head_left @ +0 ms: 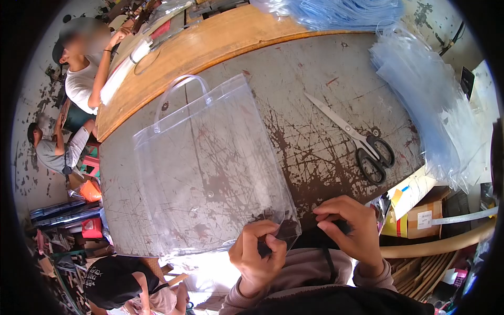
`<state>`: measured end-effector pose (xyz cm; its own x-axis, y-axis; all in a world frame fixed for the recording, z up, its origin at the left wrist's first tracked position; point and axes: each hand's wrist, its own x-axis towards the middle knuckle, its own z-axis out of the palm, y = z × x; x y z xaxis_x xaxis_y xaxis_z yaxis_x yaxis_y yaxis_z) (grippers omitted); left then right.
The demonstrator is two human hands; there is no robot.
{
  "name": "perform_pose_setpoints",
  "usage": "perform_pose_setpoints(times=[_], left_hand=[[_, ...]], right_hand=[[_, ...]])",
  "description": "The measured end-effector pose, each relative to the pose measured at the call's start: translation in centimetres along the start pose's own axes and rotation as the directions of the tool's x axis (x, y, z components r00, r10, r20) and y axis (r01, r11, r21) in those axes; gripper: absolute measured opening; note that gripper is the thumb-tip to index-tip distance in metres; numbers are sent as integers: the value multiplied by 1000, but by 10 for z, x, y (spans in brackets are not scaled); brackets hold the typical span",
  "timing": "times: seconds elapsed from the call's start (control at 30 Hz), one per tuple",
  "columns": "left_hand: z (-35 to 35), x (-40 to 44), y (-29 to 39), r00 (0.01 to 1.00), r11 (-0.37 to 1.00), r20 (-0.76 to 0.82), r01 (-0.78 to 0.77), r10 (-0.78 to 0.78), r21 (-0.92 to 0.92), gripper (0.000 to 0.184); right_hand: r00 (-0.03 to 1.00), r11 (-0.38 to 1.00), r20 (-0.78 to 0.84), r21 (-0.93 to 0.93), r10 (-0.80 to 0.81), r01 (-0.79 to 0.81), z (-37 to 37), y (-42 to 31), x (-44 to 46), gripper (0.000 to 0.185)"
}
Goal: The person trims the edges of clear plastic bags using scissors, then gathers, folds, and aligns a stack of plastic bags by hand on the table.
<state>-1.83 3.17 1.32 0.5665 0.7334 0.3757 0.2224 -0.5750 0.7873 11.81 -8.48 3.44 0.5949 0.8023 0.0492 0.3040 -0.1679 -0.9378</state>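
Observation:
A clear plastic bag [210, 168] with a looped handle [184, 79] lies flat on the scratched grey table [294, 63]. My left hand [257, 254] is closed on the bag's near right corner, thumb against curled fingers. To the right of that corner, my right hand [349, 228] hovers at the table edge, thumb and forefinger bent with a small gap between them. Nothing shows in it, though its palm is partly hidden. Scissors [362, 139] with black handles lie beyond my right hand, blades pointing away to the left.
Stacked clear plastic sheets [420, 100] hang over the table's right edge, and more plastic [341, 13] sits on the wooden table [220, 44] behind. A cardboard box [425, 215] stands low on the right. Several people are at the left, one [86, 73] beside the wooden table.

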Motion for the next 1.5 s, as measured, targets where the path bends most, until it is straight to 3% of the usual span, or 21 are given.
perform_pose_setpoints(times=[0.23,0.3,0.4,0.53,0.6,0.73,1.17,1.37,1.47,1.5], left_hand=[[0,-3,-3,1000,999,-15,-26,25,-25,3],[0,-3,-2,999,999,-20,-35,34,-28,4],[0,-2,-2,998,998,-18,-53,52,-45,4],[9,0,3,984,984,5,-177,177,1,9],[17,4,7,953,955,69,-293,296,-53,15],[23,1,10,931,943,157,-319,330,-93,19],[24,0,9,918,925,123,-365,376,-106,19],[22,-4,9,900,916,199,-401,389,26,19],[22,-4,7,878,893,209,-448,431,40,21],[22,-3,10,874,885,205,-462,442,61,23]], right_hand=[[995,989,65,126,74,-82,10,-9,-1,21],[952,943,164,174,257,-285,12,-14,-4,19],[923,905,238,234,302,-356,16,-14,-6,18],[952,946,183,171,243,-275,20,-7,-10,14],[937,933,84,105,338,-346,17,-9,-12,9],[938,937,-4,31,347,-347,12,-4,-21,8],[930,929,0,31,369,-369,9,-5,-24,11],[948,948,8,-5,317,-317,9,0,-25,10],[954,952,-54,-67,294,-298,12,-3,-24,6],[962,965,-140,-90,233,-247,15,-4,-23,6]])
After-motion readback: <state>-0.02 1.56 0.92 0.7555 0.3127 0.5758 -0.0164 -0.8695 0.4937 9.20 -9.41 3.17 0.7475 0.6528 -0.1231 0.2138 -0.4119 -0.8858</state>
